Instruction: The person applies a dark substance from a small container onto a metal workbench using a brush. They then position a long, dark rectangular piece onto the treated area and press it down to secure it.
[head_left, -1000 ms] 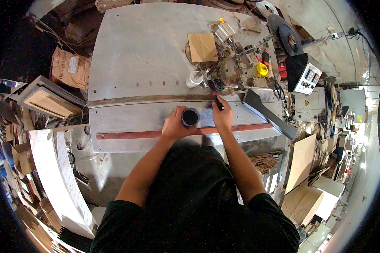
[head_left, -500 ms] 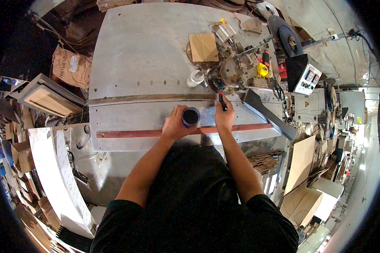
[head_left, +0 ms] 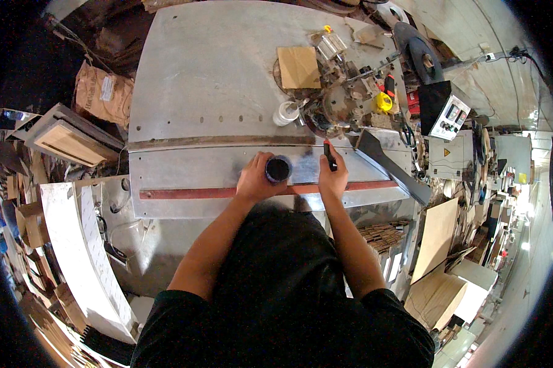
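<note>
My left hand [head_left: 251, 181] is wrapped round a small dark cylindrical pot [head_left: 278, 168], held over the near part of the metal machine table [head_left: 190, 175]. Its round top faces up and looks nearly black inside. To the right, my right hand [head_left: 333, 180] is closed on a slim black tool with a red end [head_left: 330, 156]; its exact kind is not clear. The red end points away from me. A red strip [head_left: 215, 192] runs along the table beneath my wrists. Beyond my hands stands a white plastic jar [head_left: 285, 114].
A machine head [head_left: 343, 105] fills the table's far right, with a brown square board [head_left: 298, 67] and a yellow tape measure [head_left: 384, 102] nearby. An angled dark metal guide [head_left: 392, 168] lies right of my right hand. White panels [head_left: 77, 245] lean at left.
My right hand has moved slightly right and toward me with the black tool, away from the table's slot. My left hand and the pot have stayed almost in place.
</note>
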Available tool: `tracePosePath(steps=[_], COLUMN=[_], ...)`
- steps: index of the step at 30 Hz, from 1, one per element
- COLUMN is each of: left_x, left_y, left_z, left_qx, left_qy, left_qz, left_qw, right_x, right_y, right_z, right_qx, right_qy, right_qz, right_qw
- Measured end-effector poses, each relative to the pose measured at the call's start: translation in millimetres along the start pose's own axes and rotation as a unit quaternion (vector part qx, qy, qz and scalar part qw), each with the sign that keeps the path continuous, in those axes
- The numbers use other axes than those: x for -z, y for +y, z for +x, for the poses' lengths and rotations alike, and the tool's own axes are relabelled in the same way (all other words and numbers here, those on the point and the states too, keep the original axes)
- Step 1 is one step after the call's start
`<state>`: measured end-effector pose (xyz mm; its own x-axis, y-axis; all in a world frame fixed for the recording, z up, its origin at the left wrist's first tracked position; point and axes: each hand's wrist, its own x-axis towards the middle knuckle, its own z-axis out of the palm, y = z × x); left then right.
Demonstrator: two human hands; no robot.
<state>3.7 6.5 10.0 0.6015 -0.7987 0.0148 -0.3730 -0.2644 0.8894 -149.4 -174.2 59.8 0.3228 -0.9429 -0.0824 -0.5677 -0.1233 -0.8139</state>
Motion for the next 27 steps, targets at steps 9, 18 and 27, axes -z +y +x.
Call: tracePosePath(steps=[9,18,27], left_x=[-4,-4,-4], left_y=[-3,0,-3], left_z=[0,1,1], left_qx=[-0.015,-0.009,-0.008], left_qy=[0.017,0.021,0.021], left_qz=[0.016,0.000,0.005], left_qw=[1.000,1.000,1.000], right_x=[6,2,-3], right_y=[4,-6,1], right_z=[-4,17,25], right_qx=[0.128,0.079,0.064], right_qy=[0.001,-0.004,-0.014], right_qz=[-0.084,-0.213,-0.242], right_qw=[0.988,0.974,0.968])
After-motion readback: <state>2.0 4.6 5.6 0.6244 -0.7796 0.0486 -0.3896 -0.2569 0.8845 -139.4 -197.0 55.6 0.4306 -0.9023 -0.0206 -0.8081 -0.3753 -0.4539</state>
